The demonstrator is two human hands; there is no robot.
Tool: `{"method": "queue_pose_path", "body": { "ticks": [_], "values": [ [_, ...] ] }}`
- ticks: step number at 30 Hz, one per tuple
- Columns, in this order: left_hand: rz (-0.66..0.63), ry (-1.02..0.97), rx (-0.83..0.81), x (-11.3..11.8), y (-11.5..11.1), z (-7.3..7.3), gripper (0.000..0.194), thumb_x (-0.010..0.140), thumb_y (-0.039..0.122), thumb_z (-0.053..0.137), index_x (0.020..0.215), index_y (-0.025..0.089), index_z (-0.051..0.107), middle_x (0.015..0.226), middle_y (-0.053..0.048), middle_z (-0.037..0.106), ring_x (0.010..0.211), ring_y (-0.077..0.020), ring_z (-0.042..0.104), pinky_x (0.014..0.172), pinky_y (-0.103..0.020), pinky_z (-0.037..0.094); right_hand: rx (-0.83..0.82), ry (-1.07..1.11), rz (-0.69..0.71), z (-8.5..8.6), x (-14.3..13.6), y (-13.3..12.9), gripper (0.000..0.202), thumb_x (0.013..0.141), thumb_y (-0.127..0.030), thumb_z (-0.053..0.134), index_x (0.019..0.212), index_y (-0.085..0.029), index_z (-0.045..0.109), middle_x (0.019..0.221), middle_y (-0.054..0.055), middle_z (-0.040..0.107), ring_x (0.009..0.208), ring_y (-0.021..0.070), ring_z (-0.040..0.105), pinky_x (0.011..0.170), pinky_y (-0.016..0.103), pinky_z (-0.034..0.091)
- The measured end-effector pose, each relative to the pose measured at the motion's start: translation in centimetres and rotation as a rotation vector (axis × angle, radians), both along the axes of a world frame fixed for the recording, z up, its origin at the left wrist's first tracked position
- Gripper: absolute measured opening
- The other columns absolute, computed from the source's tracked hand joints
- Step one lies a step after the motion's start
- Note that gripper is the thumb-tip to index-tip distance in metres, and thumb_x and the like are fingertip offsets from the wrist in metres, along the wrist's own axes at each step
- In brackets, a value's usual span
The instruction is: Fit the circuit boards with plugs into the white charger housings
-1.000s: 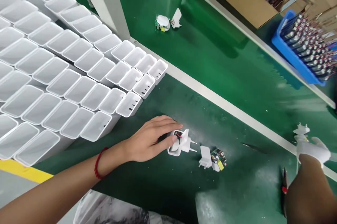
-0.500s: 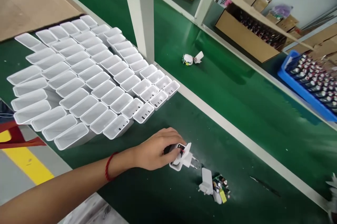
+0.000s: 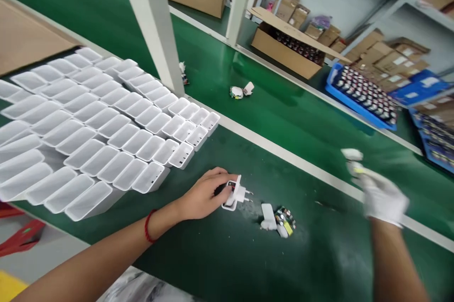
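Observation:
Bare, with a red string at the wrist, my left hand [image 3: 209, 193] is closed round a white plug housing [image 3: 230, 200] whose two metal pins point right; red wires show inside. My right hand [image 3: 385, 198], in a white glove, holds a white plug unit [image 3: 353, 160] with a yellow part above the belt's pale divider. Between the hands, a circuit board [image 3: 284, 219] with a yellow component lies beside a white plug cover [image 3: 268, 216] on the green surface. Rows of open white housings [image 3: 102, 129] stand to the left of my left hand.
A pale post [image 3: 152, 23] rises behind the housings. Another plug unit [image 3: 237, 92] lies beyond the divider strip [image 3: 283, 153]. A thin dark tool [image 3: 325, 205] lies near my right hand. Blue trays [image 3: 362, 106] and a cardboard box [image 3: 283, 51] stand farther back.
My right hand has come into full view at the right with the white unit. The view has shifted toward the right and up. My left hand still holds the housing.

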State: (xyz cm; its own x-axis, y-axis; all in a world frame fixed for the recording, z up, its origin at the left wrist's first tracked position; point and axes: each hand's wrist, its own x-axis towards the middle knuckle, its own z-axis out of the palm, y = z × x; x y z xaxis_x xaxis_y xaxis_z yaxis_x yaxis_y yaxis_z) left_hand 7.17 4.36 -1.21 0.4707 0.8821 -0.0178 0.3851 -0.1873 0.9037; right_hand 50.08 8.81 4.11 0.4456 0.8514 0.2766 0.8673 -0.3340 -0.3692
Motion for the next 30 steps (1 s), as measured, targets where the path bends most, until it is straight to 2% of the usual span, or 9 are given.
{"method": "queue_pose_path", "body": {
  "ticks": [3, 6, 11, 13, 16, 20, 22, 25, 30],
  "values": [
    [0.022, 0.027, -0.021, 0.2, -0.5, 0.3, 0.035, 0.097, 0.03, 0.04, 0.121, 0.021, 0.063, 0.106, -0.008, 0.067, 0.105, -0.02, 0.06, 0.093, -0.033, 0.05, -0.055, 0.082, 0.169, -4.1, -4.6, -0.9, 0.018, 0.088, -0.024, 0.06, 0.098, -0.015, 0.072, 0.095, 0.01, 0.074, 0.087, 0.0219, 0.07, 0.085, 0.039, 0.058],
    [0.031, 0.076, -0.045, -0.1, -1.2, 1.0, 0.034, 0.096, 0.031, 0.042, 0.117, 0.019, 0.065, 0.1, -0.007, 0.069, 0.102, -0.0214, 0.061, 0.086, -0.032, 0.052, -0.069, 0.095, 0.303, -5.7, -9.6, -2.7, 0.019, 0.08, -0.024, 0.063, 0.094, -0.02, 0.075, 0.1, 0.007, 0.075, 0.091, 0.024, 0.07, 0.091, 0.043, 0.056],
    [-0.055, 0.103, -0.056, -0.9, -1.7, 1.1, 0.039, 0.096, 0.035, 0.041, 0.125, 0.018, 0.061, 0.115, -0.008, 0.067, 0.106, -0.0221, 0.061, 0.084, -0.032, 0.052, -0.013, 0.092, 0.346, -2.6, -16.8, -8.2, 0.031, 0.089, -0.037, 0.057, 0.112, -0.022, 0.071, 0.117, 0.013, 0.066, 0.104, 0.0283, 0.064, 0.094, 0.049, 0.052],
    [-0.103, 0.075, -0.037, -1.1, -1.4, 0.7, 0.04, 0.097, 0.035, 0.038, 0.125, 0.018, 0.061, 0.115, -0.008, 0.066, 0.106, -0.0216, 0.061, 0.085, -0.032, 0.052, -0.08, 0.174, 0.493, -1.5, -19.8, -10.0, 0.032, 0.09, -0.041, 0.057, 0.115, -0.024, 0.07, 0.116, 0.011, 0.066, 0.097, 0.0244, 0.066, 0.086, 0.042, 0.057],
    [-0.144, 0.038, 0.013, -1.1, -1.0, 0.2, 0.039, 0.098, 0.033, 0.035, 0.121, 0.017, 0.062, 0.111, -0.009, 0.065, 0.102, -0.0211, 0.063, 0.087, -0.034, 0.052, -0.27, 0.448, 0.653, -1.5, -24.0, -10.7, 0.04, 0.092, -0.045, 0.055, 0.123, -0.023, 0.065, 0.11, 0.009, 0.067, 0.081, 0.0185, 0.067, 0.071, 0.032, 0.059],
    [-0.15, -0.001, 0.037, -1.0, -1.0, -0.2, 0.038, 0.099, 0.031, 0.033, 0.111, 0.016, 0.066, 0.113, -0.009, 0.064, 0.106, -0.0223, 0.062, 0.095, -0.037, 0.05, -0.494, 0.933, 0.467, -2.5, -26.2, -9.3, 0.052, 0.084, -0.055, 0.063, 0.122, -0.019, 0.064, 0.076, 0.002, 0.066, 0.054, 0.0124, 0.06, 0.046, 0.025, 0.053],
    [-0.149, -0.016, 0.035, -1.0, -1.1, -0.3, 0.039, 0.099, 0.03, 0.032, 0.112, 0.015, 0.066, 0.114, -0.01, 0.064, 0.107, -0.023, 0.061, 0.098, -0.038, 0.049, -0.553, 1.12, 0.344, -2.5, -26.3, -8.9, 0.06, 0.075, -0.056, 0.072, 0.119, -0.016, 0.065, 0.068, 0.0, 0.063, 0.051, 0.0119, 0.059, 0.043, 0.025, 0.054],
    [-0.147, -0.039, 0.018, -1.0, -1.1, -0.6, 0.042, 0.099, 0.029, 0.031, 0.123, 0.012, 0.061, 0.117, -0.012, 0.063, 0.111, -0.0247, 0.059, 0.101, -0.04, 0.047, -0.574, 1.206, 0.226, -1.9, -26.4, -8.7, 0.061, 0.066, -0.053, 0.081, 0.111, -0.014, 0.068, 0.065, -0.001, 0.061, 0.053, 0.0123, 0.061, 0.049, 0.028, 0.06],
    [-0.169, -0.041, -0.003, -0.9, -1.0, -0.8, 0.047, 0.099, 0.029, 0.03, 0.134, 0.008, 0.053, 0.124, -0.015, 0.061, 0.116, -0.0272, 0.057, 0.103, -0.042, 0.046, -0.52, 1.208, 0.138, -2.1, -27.3, -9.1, 0.057, 0.062, -0.052, 0.084, 0.104, -0.015, 0.072, 0.064, -0.002, 0.06, 0.051, 0.0121, 0.06, 0.045, 0.029, 0.06]
  ]
}}
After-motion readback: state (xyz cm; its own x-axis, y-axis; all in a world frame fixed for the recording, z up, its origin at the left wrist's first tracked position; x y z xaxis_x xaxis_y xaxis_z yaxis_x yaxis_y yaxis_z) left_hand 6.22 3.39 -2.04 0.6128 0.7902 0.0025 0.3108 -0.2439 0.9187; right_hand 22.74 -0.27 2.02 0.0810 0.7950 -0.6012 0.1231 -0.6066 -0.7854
